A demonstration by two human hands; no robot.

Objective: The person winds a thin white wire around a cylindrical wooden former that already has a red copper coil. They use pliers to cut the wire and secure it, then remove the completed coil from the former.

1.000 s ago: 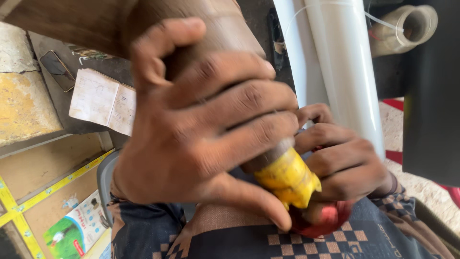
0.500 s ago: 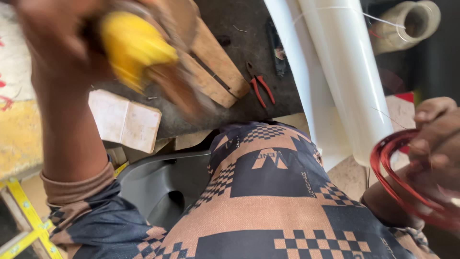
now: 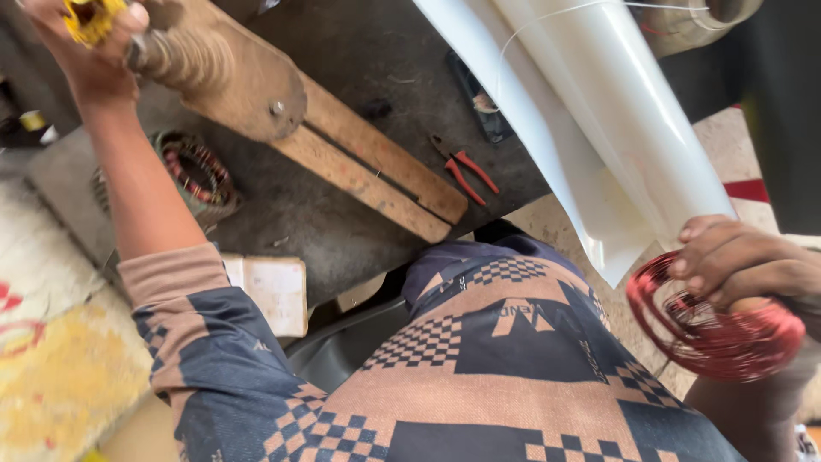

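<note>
Right grip around red wire coil, left grip on yellow piece

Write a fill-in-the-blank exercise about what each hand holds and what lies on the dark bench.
1. The right hand grips a coil of thin wire coloured ____.
2. The raised left hand holds a crumpled piece of ____ material.
3. The small pliers on the dark bench have ____ handles.
4. The round wound motor stator lies ____ the left forearm.

Missing words: red; yellow; red; beside
</note>
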